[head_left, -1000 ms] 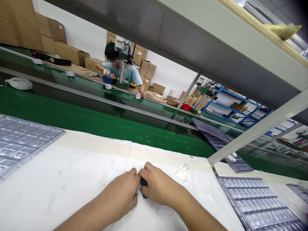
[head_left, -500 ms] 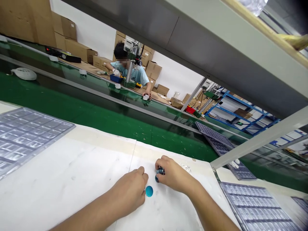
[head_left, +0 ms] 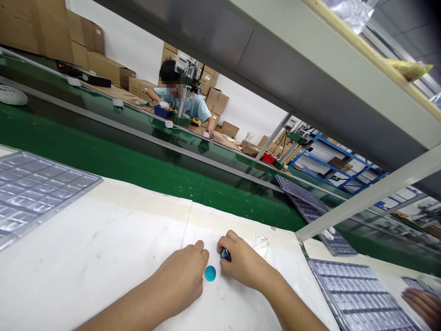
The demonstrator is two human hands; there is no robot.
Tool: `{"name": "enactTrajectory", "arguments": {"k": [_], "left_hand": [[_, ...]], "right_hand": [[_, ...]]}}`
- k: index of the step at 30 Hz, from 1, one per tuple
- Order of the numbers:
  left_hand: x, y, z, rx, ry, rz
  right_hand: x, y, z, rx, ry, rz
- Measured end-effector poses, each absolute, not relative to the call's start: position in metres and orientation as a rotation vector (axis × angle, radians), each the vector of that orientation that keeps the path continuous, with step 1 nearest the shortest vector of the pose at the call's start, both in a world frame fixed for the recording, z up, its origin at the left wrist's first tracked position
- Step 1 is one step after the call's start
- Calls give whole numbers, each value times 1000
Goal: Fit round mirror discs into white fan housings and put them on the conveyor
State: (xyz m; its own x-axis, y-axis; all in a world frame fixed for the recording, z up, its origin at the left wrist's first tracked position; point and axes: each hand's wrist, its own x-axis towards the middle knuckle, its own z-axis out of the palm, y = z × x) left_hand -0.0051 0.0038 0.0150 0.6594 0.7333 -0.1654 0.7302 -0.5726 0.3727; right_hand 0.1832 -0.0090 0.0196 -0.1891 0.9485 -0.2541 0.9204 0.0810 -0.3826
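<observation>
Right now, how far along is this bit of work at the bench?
Done: a teal disc lies separate on the white bench sheet. In hand: the right hand pinches a dark ribbed part. Still left: the blister tray nearby; its contents are hard to tell.

Head-worn view, facing forward and down, close above the left hand (head_left: 179,278), right hand (head_left: 243,262), green conveyor (head_left: 120,161) beyond

A flat white-topped workbench (head_left: 103,257) carries a round glossy teal disc (head_left: 210,273) lying near its middle. Clear plastic blister trays with rows of moulded pockets lie flat at its left (head_left: 41,193) and right (head_left: 354,294), and a crumpled scrap of clear film (head_left: 261,241) sits near the far edge.
</observation>
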Motion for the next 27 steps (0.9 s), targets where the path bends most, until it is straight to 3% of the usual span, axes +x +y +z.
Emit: {"name": "enactTrajectory", "arguments": {"k": [27], "left_hand": [[-22,13,11,2347,1061,127]], "right_hand": [[150,-32,23,-1905,-2378,716]]}}
